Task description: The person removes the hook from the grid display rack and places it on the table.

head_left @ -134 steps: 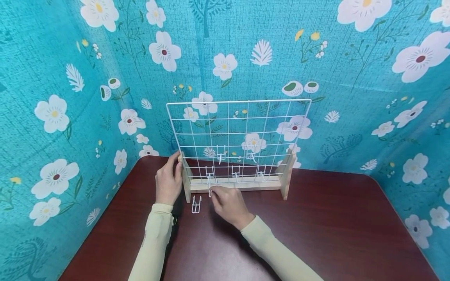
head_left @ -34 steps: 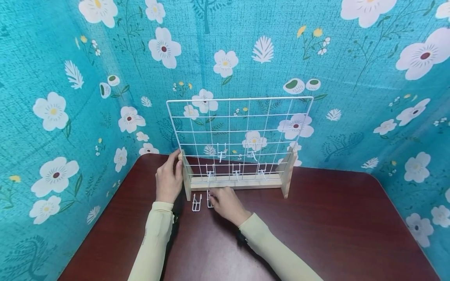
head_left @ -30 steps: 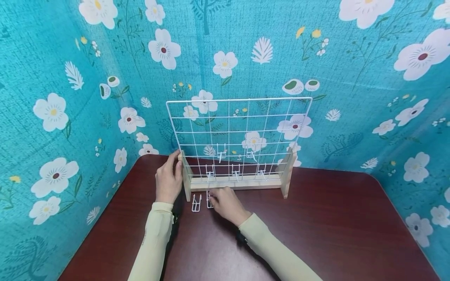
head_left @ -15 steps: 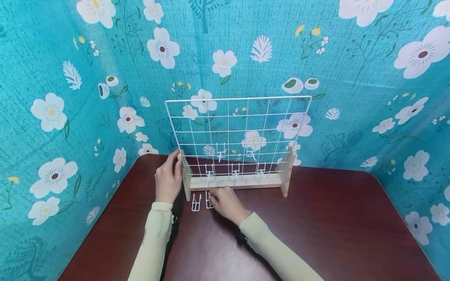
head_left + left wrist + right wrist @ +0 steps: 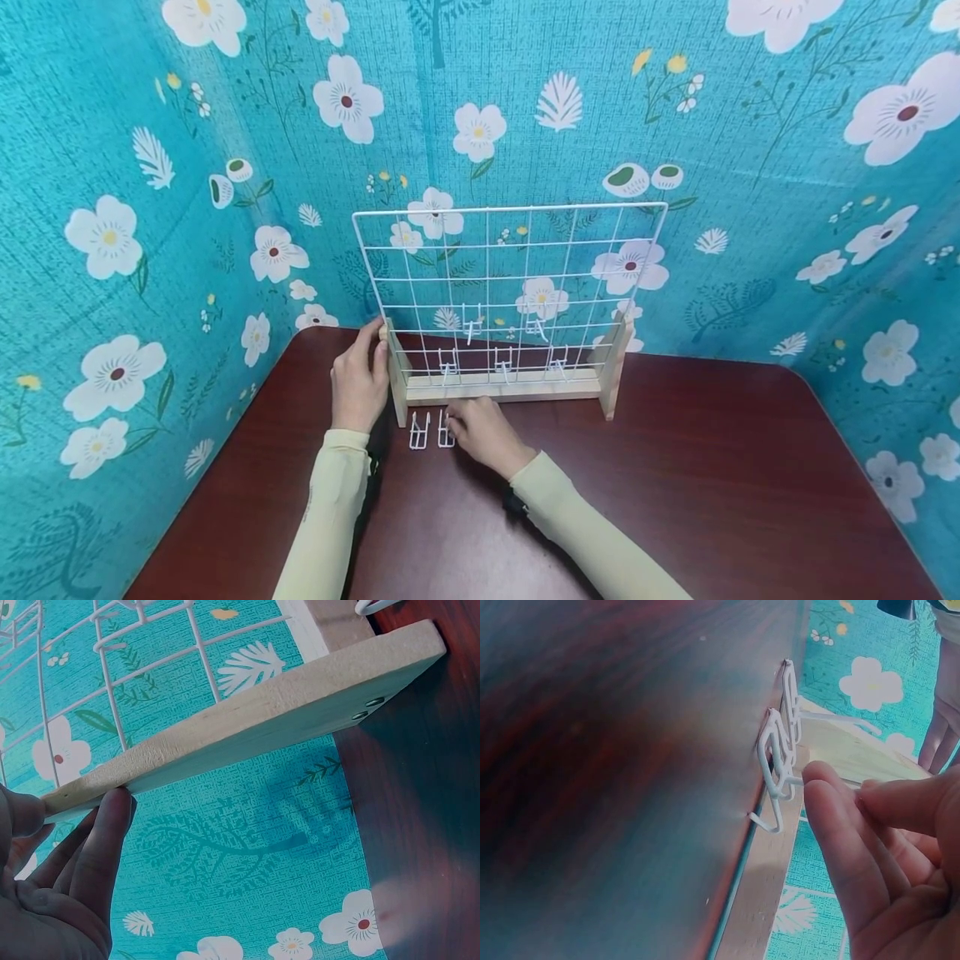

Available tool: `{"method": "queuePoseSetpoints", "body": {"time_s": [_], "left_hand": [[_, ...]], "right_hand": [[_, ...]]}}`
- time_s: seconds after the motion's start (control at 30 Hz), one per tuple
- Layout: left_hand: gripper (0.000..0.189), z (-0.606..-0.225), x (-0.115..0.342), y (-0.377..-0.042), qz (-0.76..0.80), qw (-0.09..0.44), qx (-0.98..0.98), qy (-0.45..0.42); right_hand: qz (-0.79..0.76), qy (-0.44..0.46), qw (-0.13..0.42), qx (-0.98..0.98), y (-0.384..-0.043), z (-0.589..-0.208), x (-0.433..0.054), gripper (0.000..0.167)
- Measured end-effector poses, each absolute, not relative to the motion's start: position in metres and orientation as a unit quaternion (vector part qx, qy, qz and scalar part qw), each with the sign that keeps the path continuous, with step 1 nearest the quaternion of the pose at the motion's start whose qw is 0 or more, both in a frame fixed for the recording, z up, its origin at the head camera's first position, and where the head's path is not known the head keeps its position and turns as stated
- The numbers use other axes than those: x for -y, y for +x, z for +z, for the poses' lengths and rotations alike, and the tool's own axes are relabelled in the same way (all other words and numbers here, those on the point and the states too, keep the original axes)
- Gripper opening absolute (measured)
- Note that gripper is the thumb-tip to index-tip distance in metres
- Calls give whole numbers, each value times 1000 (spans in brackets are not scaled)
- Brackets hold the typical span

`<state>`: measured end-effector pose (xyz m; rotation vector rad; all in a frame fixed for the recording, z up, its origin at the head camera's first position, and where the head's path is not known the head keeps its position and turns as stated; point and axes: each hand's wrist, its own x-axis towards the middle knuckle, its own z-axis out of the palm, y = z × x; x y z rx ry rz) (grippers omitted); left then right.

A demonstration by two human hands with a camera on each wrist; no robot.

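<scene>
A white wire grid [image 5: 510, 208] stands upright in a light wooden frame. My left hand [image 5: 358, 385] grips the upper end of the frame's left wooden upright [image 5: 255, 697], thumb on one side and fingers on the other. Low in front of the frame, my right hand [image 5: 486, 432] pinches the prong of a white wire hook [image 5: 774, 761] between thumb and fingertips; the fingers partly cover this hook in the head view. Just left of it, a second wire hook [image 5: 419, 433] lies on the table with its prong sticking up.
Several more white hooks hang on the grid, among them an upper left hook [image 5: 472, 325] and a lower right hook [image 5: 557, 365]. The dark red table [image 5: 712, 475] runs back to a teal floral cloth [image 5: 720, 150] behind the frame.
Over the last seconds my right hand has brought its hook down from in front of the grid's lower left to the table, beside the other hook. My left hand keeps its grip.
</scene>
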<state>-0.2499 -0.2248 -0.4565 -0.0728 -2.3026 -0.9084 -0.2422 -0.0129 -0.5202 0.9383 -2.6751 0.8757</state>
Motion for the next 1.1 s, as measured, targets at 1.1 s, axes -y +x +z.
{"method": "queuePoseSetpoints", "body": {"time_s": [1.1], "left_hand": [[39, -453, 223, -249, -348, 323, 880, -21]], "right_hand": [[268, 326, 253, 870, -239, -498, 2, 9]]}}
